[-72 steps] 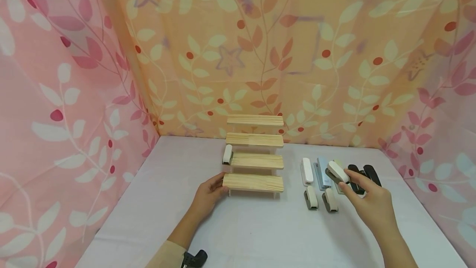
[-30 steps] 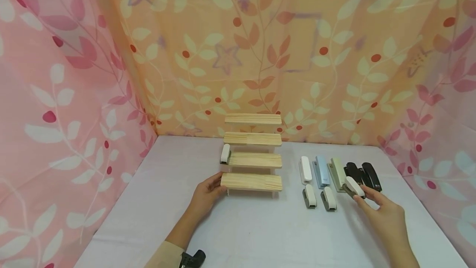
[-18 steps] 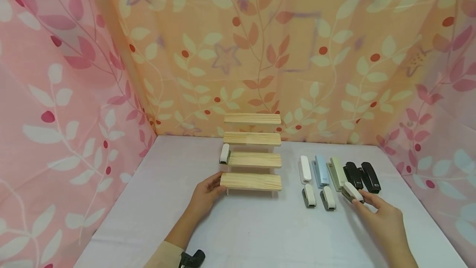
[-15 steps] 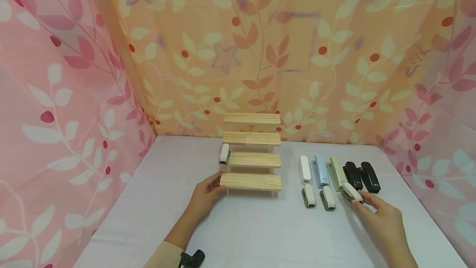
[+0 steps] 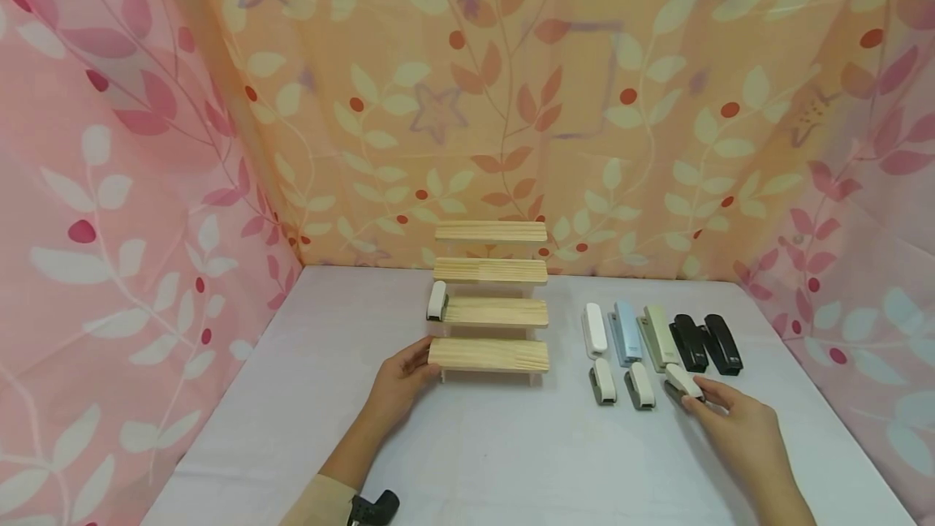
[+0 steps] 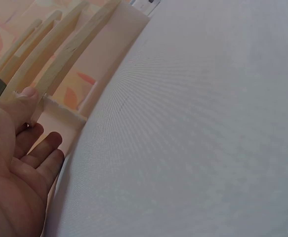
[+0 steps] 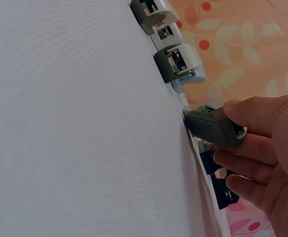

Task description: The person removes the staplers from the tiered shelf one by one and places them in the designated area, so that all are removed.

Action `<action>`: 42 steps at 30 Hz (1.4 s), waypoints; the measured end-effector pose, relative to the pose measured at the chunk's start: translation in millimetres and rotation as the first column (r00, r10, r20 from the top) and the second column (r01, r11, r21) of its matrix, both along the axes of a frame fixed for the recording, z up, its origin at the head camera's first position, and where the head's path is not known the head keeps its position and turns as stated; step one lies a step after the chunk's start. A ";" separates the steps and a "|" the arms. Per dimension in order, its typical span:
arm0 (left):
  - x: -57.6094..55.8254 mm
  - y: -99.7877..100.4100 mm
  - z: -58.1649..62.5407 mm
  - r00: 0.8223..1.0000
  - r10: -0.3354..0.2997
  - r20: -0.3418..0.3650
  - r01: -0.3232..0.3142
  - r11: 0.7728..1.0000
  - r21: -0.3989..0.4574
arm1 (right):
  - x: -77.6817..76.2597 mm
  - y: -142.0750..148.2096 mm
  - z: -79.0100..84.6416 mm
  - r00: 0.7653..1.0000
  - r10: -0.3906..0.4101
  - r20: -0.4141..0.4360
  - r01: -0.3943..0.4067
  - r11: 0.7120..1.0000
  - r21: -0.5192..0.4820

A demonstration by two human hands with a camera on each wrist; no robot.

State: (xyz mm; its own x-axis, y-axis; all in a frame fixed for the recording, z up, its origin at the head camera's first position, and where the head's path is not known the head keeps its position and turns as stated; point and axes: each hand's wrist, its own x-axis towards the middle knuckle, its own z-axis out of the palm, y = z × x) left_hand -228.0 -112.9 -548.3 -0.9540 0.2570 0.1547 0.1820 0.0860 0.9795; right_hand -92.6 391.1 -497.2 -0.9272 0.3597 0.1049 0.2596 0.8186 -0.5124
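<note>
My left hand point(image 5: 398, 386) grips the left end of the lowest shelf of a stepped wooden display rack point(image 5: 488, 354), thumb at the board's end in the left wrist view. A small white and grey stapler point(image 5: 437, 300) stands at the left end of the second shelf up. My right hand point(image 5: 743, 422) pinches a similar small stapler point(image 5: 683, 381) between thumb and fingers, just in front of the long green stapler point(image 5: 659, 338). In the right wrist view, the grey base of the held stapler point(image 7: 210, 129) is tilted, its front end close over the tablecloth.
Two small white and grey staplers, one on the left point(image 5: 603, 381) and one beside it point(image 5: 640, 385), form a front row. Behind stand a white stapler point(image 5: 595, 329), a blue one point(image 5: 626, 333) and two black ones point(image 5: 722, 344). Patterned curtains point(image 5: 497, 104) enclose the white table point(image 5: 511, 461).
The right hand has carried the small stapler from over the green stapler, first rightward, then down and back left to the front row's right end. The left hand keeps its hold on the rack.
</note>
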 end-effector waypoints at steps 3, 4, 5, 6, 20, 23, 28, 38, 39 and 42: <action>0.7 0.1 1.0 1.000 0.004 0.019 -0.004 1.000 -0.001 | -0.5 0.6 -0.3 1.000 -0.003 0.018 0.003 1.000 -0.006; 0.9 0.2 1.3 1.000 0.007 0.022 -0.007 1.000 -0.003 | -0.5 0.9 -0.4 1.000 -0.001 0.022 0.002 1.000 -0.010; 1.1 0.3 1.8 1.000 0.009 0.024 -0.009 1.000 -0.006 | -0.7 1.0 -0.7 1.000 -0.002 0.029 0.003 1.000 -0.019; 1.2 0.4 2.0 1.000 0.009 0.024 -0.009 1.000 -0.006 | -0.9 1.4 -1.2 1.000 -0.001 0.031 0.001 1.000 -0.020; 1.3 0.1 2.3 1.000 -0.011 0.023 0.010 0.999 0.032 | -3.6 5.6 -10.4 0.997 0.047 0.055 -0.050 0.997 0.052; 2.0 0.3 3.4 1.000 -0.001 0.022 0.001 1.000 0.020 | -4.2 5.2 -11.1 0.997 0.046 0.056 -0.048 0.998 0.050; 2.5 0.4 4.1 0.999 0.011 0.030 -0.012 1.000 0.002 | -4.0 4.0 -13.0 0.998 0.052 0.039 -0.055 0.997 0.055; 0.6 0.2 2.1 1.000 0.014 0.025 -0.014 1.000 -0.004 | -4.8 7.1 -16.4 0.998 0.051 0.045 -0.051 0.999 0.008; 0.8 0.3 2.1 0.999 0.015 0.029 -0.015 1.000 -0.005 | -4.5 7.0 -15.6 0.998 0.053 0.034 -0.053 0.999 0.004; 1.5 0.5 2.1 0.999 0.012 0.045 -0.012 1.000 -0.001 | -3.4 4.9 -10.7 0.998 0.059 0.005 -0.059 0.998 -0.006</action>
